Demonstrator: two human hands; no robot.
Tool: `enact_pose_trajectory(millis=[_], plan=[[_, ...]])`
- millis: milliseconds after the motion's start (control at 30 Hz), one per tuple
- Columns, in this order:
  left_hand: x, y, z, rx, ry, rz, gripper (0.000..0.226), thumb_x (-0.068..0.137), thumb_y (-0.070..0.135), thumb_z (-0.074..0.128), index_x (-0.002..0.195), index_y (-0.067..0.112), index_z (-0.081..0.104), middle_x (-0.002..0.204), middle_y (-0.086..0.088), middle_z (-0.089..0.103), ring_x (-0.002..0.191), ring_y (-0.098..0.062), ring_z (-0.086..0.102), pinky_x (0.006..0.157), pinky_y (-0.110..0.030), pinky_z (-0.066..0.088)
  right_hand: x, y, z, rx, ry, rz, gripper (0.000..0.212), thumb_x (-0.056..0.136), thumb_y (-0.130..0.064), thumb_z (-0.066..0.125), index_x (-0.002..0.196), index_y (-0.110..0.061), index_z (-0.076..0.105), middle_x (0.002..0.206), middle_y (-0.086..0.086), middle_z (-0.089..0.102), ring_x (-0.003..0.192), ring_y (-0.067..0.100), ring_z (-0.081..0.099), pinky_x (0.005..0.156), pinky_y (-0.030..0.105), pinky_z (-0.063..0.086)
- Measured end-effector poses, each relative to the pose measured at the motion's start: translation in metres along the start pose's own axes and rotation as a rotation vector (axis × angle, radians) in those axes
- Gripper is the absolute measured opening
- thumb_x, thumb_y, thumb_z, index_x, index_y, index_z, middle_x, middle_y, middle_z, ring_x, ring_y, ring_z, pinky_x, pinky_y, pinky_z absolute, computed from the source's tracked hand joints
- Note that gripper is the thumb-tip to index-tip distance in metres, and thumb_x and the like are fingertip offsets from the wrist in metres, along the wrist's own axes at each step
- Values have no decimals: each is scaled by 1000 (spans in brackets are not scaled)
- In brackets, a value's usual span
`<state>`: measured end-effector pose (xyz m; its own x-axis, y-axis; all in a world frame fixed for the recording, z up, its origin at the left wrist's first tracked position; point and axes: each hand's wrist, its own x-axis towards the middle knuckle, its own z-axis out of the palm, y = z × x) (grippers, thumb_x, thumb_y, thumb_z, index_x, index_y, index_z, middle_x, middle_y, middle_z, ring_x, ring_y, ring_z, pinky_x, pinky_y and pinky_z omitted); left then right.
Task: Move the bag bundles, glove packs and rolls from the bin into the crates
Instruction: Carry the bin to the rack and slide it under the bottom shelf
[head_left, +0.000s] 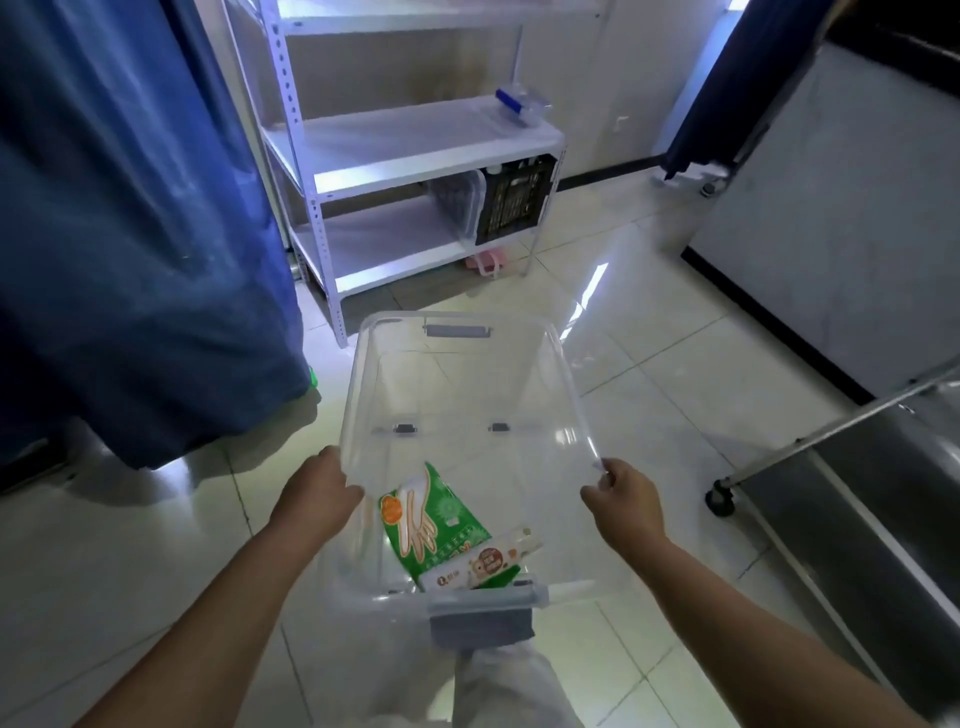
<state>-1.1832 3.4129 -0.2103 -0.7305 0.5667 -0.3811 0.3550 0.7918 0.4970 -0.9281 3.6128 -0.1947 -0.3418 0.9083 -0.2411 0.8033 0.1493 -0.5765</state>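
Observation:
I carry a clear plastic bin (561, 374) with grey latches in front of me, above the tiled floor. My left hand (317, 493) grips its left rim and my right hand (626, 499) grips its right rim. Inside, at the near end, lies a green glove pack (441, 514) printed with a hand, and across its near corner a small white and brown pack (483, 564). The far part of the bin holds nothing. A black crate (514, 202) stands on the lowest shelf of the white rack, beside a clear container (457, 200).
A white metal shelf rack (415, 145) stands ahead with a blue and clear item (519, 104) on its middle shelf. A blue curtain (130, 208) hangs at the left. A steel trolley on castors (831, 467) is at the right. My leg (509, 680) shows below the bin.

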Motion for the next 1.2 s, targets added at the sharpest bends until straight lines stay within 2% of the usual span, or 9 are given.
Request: enact_pose_trajectory(millis=[133,367,433,533,667,800,900,1067,1200], plan=[[82,41,4,-24,10,-29,28,76,15,64,100,7,51,90,-14,63,80,-29,59,68,-34,50,104,-18,2,-15,-12,-46,30,77,-8,62,107,-9,63,64,-5,54,57,10,51,49,22,35],[207,113,-10,-132,33,-145,22,77,15,66,91,8,50,68,-7,53,76,-33,61,58,-29,43,281,-68,-8,-81,-91,-77,36,75,-12,61,111,-12,62,80,3,64,72,19,59,64,27,43],[239,125,-16,-158,43,-177,23,77,15,66,92,5,51,74,-18,57,79,-37,61,57,-28,40,324,-87,-6,-108,-120,-83,38,76,-13,61,114,-11,62,94,8,68,84,23,62,72,28,46],[286,138,-23,-194,49,-225,27,80,14,64,102,4,50,87,-21,60,79,-36,61,58,-29,42,383,-115,6,-116,-153,-105,39,78,-15,62,117,-11,60,99,8,69,81,20,61,70,24,42],[360,149,-36,-207,37,-256,28,82,13,61,106,5,49,80,-10,58,70,-27,57,55,-28,44,455,-152,29,-118,-168,-125,37,77,-15,64,113,-11,62,89,3,66,73,16,55,67,24,41],[439,151,-47,-257,5,-273,21,82,10,60,100,7,52,81,-11,61,72,-27,59,61,-33,49,521,-188,59,-132,-186,-108,31,75,-15,62,106,-14,63,74,-5,58,62,10,54,55,24,41],[497,150,-53,-241,-6,-290,18,82,11,61,96,11,49,81,-4,59,72,-21,55,57,-28,40,572,-215,85,-153,-206,-84,34,74,-14,60,108,-15,64,73,-6,59,62,5,54,53,23,39],[584,141,-58,-210,30,-318,14,79,8,62,88,9,52,65,0,53,62,-19,52,48,-25,33,650,-249,133,-196,-254,-94,41,76,-13,60,116,-13,60,81,-2,58,73,16,53,64,25,38],[642,136,-52,-221,93,-368,18,78,6,63,84,13,47,67,3,51,70,-25,55,58,-29,37,709,-267,175,-189,-276,-122,48,78,-13,61,126,-12,55,85,-1,57,77,16,52,70,23,37]])
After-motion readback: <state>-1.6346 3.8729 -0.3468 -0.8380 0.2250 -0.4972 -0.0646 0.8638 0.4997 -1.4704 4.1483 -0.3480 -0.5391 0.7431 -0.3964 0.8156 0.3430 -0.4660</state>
